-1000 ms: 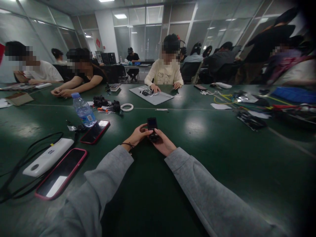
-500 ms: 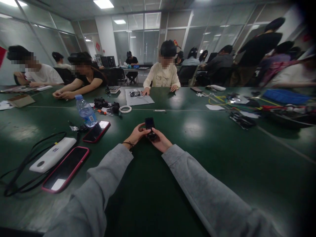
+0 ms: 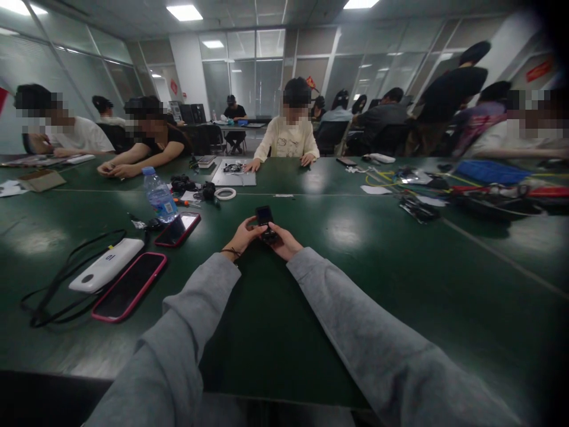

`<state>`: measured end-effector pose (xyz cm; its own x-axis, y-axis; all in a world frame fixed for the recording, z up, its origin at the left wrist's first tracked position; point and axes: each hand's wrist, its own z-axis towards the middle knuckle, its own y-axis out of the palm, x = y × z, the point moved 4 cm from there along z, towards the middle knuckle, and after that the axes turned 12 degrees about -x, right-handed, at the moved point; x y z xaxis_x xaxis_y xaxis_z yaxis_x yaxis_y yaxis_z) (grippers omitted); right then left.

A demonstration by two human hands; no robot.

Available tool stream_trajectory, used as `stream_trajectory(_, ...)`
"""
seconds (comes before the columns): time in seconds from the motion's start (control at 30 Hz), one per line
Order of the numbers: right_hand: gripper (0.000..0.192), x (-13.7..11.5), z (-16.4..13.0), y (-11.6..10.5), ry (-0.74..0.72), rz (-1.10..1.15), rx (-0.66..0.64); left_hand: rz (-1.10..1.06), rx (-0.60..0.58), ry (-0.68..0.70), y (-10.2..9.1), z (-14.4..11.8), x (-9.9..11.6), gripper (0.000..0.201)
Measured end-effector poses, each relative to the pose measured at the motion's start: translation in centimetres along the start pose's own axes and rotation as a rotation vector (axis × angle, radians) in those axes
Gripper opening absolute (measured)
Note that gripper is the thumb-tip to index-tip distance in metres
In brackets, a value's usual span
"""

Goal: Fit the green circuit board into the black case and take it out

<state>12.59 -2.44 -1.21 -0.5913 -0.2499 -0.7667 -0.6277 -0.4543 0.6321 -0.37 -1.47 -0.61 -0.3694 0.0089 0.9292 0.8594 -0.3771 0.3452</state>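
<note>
A small black device [image 3: 265, 220] with a dark screen stands upright above the green table [image 3: 355, 279], held between both my hands. My left hand [image 3: 242, 235] grips its left side, with a thin band at the wrist. My right hand [image 3: 281, 240] cups it from the right and below. Both my arms wear grey sleeves. The device's lower part is hidden by my fingers.
To my left lie two red-cased phones [image 3: 130, 286] [image 3: 178, 229], a white power bank [image 3: 106, 265] with a black cable, and a water bottle [image 3: 159, 195]. A tape ring [image 3: 224, 193] and small tools lie further back. Other people sit across the table; cables and parts clutter the right.
The view has tilted up and drifted, so the hands and device sit slightly higher and further left in frame. My grip on the device looks the same.
</note>
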Motion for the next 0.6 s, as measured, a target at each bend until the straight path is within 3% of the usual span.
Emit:
stream_trajectory(0.33,0.028,-0.1,0.4,-0.3,0.040,-0.022,-0.071,-0.063,-0.036,-0.009,-0.7,0.5,-0.3,0.072)
stream_trajectory(0.6,0.030,-0.5,1.4,-2.3,0.043,-0.064,0.055,-0.088,-0.170,-0.103,-1.4,2.7,-0.1,0.071)
